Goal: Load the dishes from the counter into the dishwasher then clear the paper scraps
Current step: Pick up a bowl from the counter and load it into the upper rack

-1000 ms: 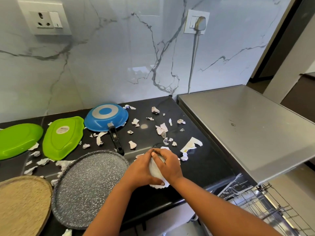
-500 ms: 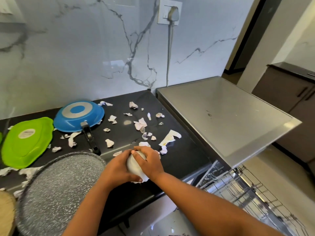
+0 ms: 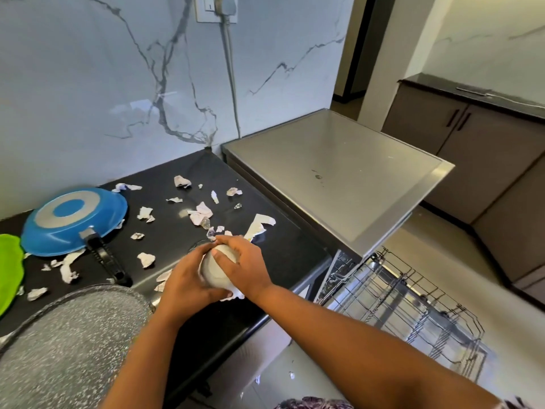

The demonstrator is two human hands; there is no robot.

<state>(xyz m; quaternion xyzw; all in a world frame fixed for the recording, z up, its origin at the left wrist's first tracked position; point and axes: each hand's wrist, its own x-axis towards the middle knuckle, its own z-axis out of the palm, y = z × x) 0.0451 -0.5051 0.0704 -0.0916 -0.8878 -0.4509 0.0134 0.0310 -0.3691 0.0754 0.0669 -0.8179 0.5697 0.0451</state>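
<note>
The left hand [image 3: 188, 283] and right hand [image 3: 246, 268] curled round a small white bowl [image 3: 218, 264] at frame centre, over the black counter [image 3: 284, 255]. Paper scraps [image 3: 203, 211] lay just above; the dishwasher rack [image 3: 413, 305] sat lower right.

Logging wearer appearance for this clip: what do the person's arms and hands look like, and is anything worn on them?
The left hand and right hand are bare: no gloves, rings or watch show. The forearms are uncovered too, with no sleeve in view. A strip of dark patterned fabric at the bottom edge is probably clothing.
</note>
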